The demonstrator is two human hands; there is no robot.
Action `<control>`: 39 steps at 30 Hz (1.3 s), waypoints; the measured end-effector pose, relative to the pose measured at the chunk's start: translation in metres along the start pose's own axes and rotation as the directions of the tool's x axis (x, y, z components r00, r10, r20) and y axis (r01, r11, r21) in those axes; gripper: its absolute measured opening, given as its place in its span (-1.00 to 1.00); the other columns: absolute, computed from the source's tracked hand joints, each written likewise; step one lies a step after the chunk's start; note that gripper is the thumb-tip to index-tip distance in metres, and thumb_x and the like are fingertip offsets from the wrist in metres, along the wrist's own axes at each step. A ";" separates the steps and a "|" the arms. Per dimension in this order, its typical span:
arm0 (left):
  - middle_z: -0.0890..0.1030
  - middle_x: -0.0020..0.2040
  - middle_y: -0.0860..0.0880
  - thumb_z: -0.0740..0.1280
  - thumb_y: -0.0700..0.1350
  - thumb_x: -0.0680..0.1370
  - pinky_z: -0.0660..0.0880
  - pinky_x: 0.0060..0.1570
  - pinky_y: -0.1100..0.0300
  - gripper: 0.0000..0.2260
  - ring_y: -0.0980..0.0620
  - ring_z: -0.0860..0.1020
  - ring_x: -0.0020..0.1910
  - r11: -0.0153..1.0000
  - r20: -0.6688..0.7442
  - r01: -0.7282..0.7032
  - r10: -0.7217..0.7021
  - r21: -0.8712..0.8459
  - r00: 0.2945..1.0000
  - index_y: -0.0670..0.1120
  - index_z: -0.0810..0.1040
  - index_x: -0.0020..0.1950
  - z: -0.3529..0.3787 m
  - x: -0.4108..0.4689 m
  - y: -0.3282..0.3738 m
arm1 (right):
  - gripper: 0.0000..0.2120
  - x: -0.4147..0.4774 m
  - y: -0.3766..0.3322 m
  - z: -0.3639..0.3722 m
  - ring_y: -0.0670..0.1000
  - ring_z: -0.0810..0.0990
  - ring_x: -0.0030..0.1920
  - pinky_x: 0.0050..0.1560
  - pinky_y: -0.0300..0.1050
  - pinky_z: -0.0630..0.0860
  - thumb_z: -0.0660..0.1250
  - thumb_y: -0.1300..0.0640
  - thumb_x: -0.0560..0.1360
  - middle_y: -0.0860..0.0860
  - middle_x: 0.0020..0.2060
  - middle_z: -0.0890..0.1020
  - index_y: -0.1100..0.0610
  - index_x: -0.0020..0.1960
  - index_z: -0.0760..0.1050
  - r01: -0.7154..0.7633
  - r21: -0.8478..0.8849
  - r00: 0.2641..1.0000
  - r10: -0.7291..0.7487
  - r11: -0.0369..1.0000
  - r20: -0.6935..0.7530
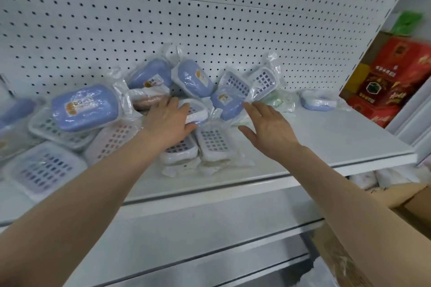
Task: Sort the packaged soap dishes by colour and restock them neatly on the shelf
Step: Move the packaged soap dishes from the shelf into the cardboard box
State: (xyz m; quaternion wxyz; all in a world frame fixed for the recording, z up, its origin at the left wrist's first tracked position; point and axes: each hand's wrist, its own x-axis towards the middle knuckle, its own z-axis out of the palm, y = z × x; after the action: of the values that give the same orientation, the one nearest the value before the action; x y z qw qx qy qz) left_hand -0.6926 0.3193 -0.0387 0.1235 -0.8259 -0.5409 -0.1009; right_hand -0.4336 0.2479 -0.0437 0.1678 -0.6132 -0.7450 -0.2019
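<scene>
A white pegboard panel (210,18) forms the back wall, and a white shelf (326,137) runs along its foot. A lower shelf (210,223) projects beneath the front edge.

A loose heap of packaged soap dishes (144,102), each in clear wrap, covers the shelf from its left end to about the middle and rests against the back edge. Most are blue with white slotted trays. At least one is pinkish, and a pale green dish (277,100) lies at the heap's right fringe. The colours are mixed together.

Red cartons (382,81) stand beyond the shelf's right end, and a brown cardboard box (401,196) sits below the front right corner.

Both hands reach over the front edge into the middle of the heap, held apart from each other. The left hand (166,121) grips a white-rimmed dish (198,112), fingers across its top and thumb beneath its near side. The right hand (270,126) is spread flat and holds nothing. Its fingertips (245,104) reach the edge of a blue dish (227,105); whether they touch the wrap cannot be told.

A large blue dish (85,108) lies label-up on top of the heap near the left end. A single blue dish (318,101) lies apart by the back edge, towards the right end. A green packet (407,22) shows above the red cartons.
</scene>
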 end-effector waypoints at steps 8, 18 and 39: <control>0.38 0.37 -0.08 0.28 0.34 0.43 0.30 0.26 -0.09 -0.34 -0.16 0.35 0.35 0.994 0.046 0.113 -0.112 -0.011 0.993 0.07 0.29 0.44 0.005 0.007 0.006 | -0.27 0.075 -0.012 0.027 0.21 0.36 0.28 0.18 0.11 0.38 0.21 -0.40 0.44 0.17 0.30 0.35 0.10 0.39 0.30 -0.090 -0.100 0.981 0.105 0.991 0.160; 0.46 0.33 -0.07 0.20 0.34 0.49 0.41 0.19 -0.06 -0.41 -0.16 0.42 0.30 0.989 -0.058 0.084 -0.091 -0.120 0.994 0.06 0.34 0.43 -0.021 -0.007 0.031 | -0.36 0.059 0.037 0.031 0.27 0.43 0.06 0.00 0.15 0.47 0.40 -0.04 0.36 0.26 0.01 0.51 0.19 0.36 0.37 -0.096 0.155 0.995 0.091 0.983 0.039; 0.48 0.27 -0.04 0.24 0.24 0.50 0.50 0.02 0.00 -0.44 -0.12 0.54 0.09 0.947 -0.167 0.077 -0.134 -0.313 0.977 0.08 0.33 0.47 -0.054 -0.008 0.078 | -0.31 0.031 0.069 0.047 0.24 0.54 -0.10 -0.11 0.09 0.49 0.46 -0.09 0.29 0.17 -0.09 0.54 0.15 0.34 0.42 0.026 0.134 1.000 -0.025 0.991 -0.003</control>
State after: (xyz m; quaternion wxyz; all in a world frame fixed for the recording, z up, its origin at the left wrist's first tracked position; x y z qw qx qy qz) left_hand -0.6259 0.2658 0.0028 0.0393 -0.7917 -0.5485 -0.2664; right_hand -0.3721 0.3091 -0.0619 0.2065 -0.5908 -0.7646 -0.1537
